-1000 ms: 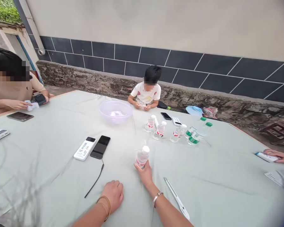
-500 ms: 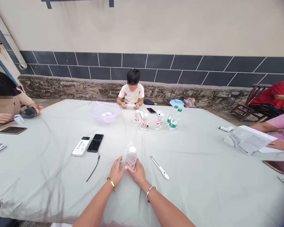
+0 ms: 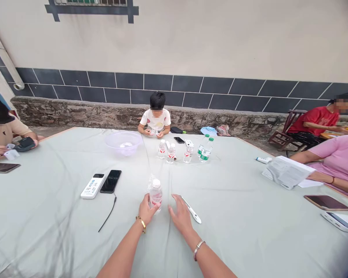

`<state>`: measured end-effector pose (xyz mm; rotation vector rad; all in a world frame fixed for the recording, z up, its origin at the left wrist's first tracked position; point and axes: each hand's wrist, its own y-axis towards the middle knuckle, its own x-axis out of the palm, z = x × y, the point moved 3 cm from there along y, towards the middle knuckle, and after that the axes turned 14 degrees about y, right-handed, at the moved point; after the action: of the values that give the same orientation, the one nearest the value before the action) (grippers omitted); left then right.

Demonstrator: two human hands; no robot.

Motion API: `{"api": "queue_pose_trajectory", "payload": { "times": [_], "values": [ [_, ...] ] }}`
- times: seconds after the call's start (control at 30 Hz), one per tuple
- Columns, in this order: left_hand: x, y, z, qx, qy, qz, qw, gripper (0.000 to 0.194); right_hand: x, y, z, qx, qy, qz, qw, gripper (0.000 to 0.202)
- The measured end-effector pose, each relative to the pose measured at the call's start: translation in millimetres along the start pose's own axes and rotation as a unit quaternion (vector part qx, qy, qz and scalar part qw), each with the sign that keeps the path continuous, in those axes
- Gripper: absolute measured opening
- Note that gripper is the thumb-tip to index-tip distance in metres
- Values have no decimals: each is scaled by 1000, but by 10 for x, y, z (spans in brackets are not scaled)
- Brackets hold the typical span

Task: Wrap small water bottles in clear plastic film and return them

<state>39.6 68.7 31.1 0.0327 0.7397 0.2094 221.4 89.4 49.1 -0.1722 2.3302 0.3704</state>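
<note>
My left hand (image 3: 147,210) is wrapped round the lower left side of a small clear bottle (image 3: 156,193) with a white cap and a red-marked label. The bottle stands upright, and clear crumpled plastic (image 3: 151,181) shows behind its left side. To the right of the bottle, my right hand (image 3: 179,212) is open and touches no bottle; its fingers are spread over the cloth. Beside those fingers lies a white utility knife (image 3: 193,212), slanting down to the right.
A power bank (image 3: 93,187) and black phone (image 3: 111,181) lie left. Farther back are a purple basin (image 3: 124,143), small bottles (image 3: 171,153) and green-capped bottles (image 3: 206,150). People sit around the cloth-covered table (image 3: 234,224); one at right holds papers (image 3: 288,172).
My right hand has let go of the bottle and moved right, near the knife. My left hand stays on the bottle. The view has shifted slightly.
</note>
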Motion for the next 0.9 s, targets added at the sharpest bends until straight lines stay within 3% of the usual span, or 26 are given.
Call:
{"api": "queue_pose_trajectory", "payload": {
  "times": [0.07,0.13,0.23,0.37,0.5,0.67,0.77,0.9],
  "values": [
    [0,67,73,-63,63,-26,996,40,-271,7,256,89,-101,42,990,48],
    [8,124,127,-129,107,-44,985,41,-441,-4,456,147,-167,5,975,39],
    [22,177,163,-197,133,-67,969,52,-531,-24,535,154,-189,-65,968,29],
    [-11,215,152,-233,162,-109,953,59,-496,90,287,178,-69,-62,980,34],
    [-79,225,150,-231,180,-148,945,64,-273,449,-81,187,65,-106,975,32],
    [-129,197,156,-217,190,-146,946,60,-67,721,-352,187,132,-117,966,32],
    [-129,198,126,-208,185,-144,950,56,-80,495,-382,176,142,-134,965,33],
    [-122,209,55,-209,177,-129,953,53,-192,-136,-340,126,152,-159,967,34]
  ]
}}
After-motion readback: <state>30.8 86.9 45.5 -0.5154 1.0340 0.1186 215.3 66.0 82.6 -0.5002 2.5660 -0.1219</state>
